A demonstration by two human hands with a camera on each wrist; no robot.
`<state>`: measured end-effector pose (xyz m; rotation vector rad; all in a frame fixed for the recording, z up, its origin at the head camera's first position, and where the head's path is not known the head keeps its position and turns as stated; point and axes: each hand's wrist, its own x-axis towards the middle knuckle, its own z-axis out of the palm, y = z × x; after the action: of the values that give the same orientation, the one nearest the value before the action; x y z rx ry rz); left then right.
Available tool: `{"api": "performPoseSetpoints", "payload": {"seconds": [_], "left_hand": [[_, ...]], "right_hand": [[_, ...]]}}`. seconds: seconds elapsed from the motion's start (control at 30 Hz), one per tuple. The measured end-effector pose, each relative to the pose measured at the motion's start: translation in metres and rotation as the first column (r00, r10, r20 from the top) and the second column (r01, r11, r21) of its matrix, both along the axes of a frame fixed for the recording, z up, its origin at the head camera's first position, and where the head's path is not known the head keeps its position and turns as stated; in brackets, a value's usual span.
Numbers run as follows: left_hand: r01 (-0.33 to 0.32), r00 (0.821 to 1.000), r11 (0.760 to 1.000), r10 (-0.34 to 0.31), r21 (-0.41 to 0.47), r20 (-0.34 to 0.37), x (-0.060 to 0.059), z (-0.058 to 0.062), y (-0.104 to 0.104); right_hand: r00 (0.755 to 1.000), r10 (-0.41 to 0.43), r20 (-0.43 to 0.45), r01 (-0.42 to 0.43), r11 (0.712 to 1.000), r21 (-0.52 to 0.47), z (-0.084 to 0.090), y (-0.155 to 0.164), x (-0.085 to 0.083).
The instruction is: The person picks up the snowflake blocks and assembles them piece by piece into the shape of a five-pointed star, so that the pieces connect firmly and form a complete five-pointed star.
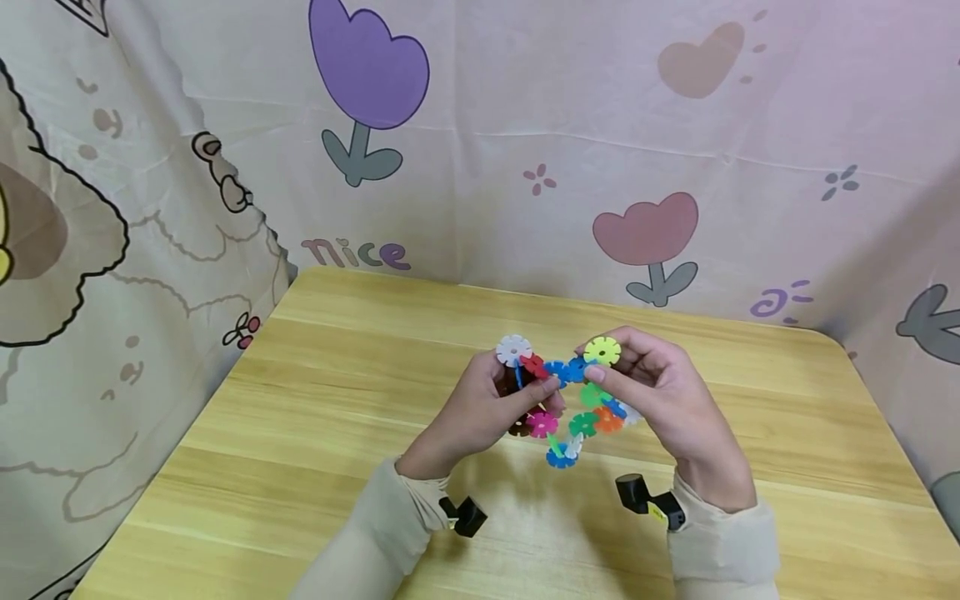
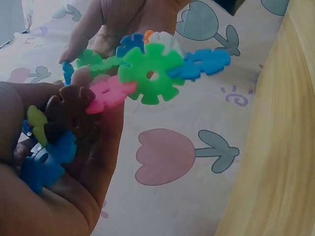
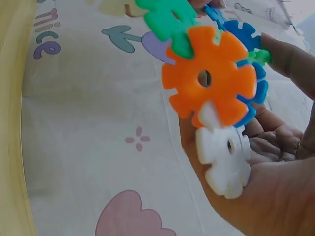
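Both hands hold up a loop of linked plastic snowflake discs point(image 1: 542, 423) above the table. On the left side, the left hand point(image 1: 480, 410) grips the loop near a white disc point(image 1: 513, 349) and a red disc point(image 1: 532, 365), its thumb across the front. The right hand point(image 1: 678, 404) pinches the upper right part by a yellow disc point(image 1: 602, 351) and blue discs. A brown disc point(image 2: 74, 110) lies within the left fingers in the left wrist view, with a green disc point(image 2: 140, 81) beyond. In the right wrist view, an orange disc point(image 3: 216, 73) joins a white disc point(image 3: 224, 162) beside the palm.
A wood-grain table point(image 1: 315, 375) lies under the hands. Behind it hangs a pale cloth point(image 1: 495, 225) printed with flowers and hearts, which also covers the sides. Small black cameras point(image 1: 470, 517) are strapped at both wrists, below the hands.
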<state>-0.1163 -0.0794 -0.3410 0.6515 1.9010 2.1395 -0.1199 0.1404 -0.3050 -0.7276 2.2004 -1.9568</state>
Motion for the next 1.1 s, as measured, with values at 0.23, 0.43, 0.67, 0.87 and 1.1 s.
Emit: {"api": "performPoseSetpoints", "payload": {"seconds": [0.23,0.43,0.67,0.87,1.1], "left_hand": [[-0.02,1.0,1.0,0.02,-0.002,-0.012,0.0,0.001,-0.002],[0.012,1.0,0.999,-0.012,0.041,-0.005,-0.001,0.002,-0.004],[-0.021,0.999,1.0,0.021,-0.003,-0.024,-0.001,0.002,-0.006],[-0.012,1.0,1.0,0.012,0.002,-0.008,0.0,0.004,-0.007],[-0.003,1.0,0.999,0.004,0.039,-0.02,-0.001,0.003,-0.005]], "right_hand": [[1.0,-0.028,0.002,0.028,0.999,-0.015,0.001,-0.005,0.003],[1.0,-0.018,0.016,0.019,0.998,-0.053,0.002,-0.006,0.003],[1.0,-0.013,0.004,0.014,0.997,-0.076,0.001,-0.01,0.002],[1.0,-0.03,0.003,0.03,0.998,-0.062,0.003,-0.012,0.004],[0.999,-0.01,0.032,0.012,0.997,-0.077,0.004,-0.014,0.003]]}}
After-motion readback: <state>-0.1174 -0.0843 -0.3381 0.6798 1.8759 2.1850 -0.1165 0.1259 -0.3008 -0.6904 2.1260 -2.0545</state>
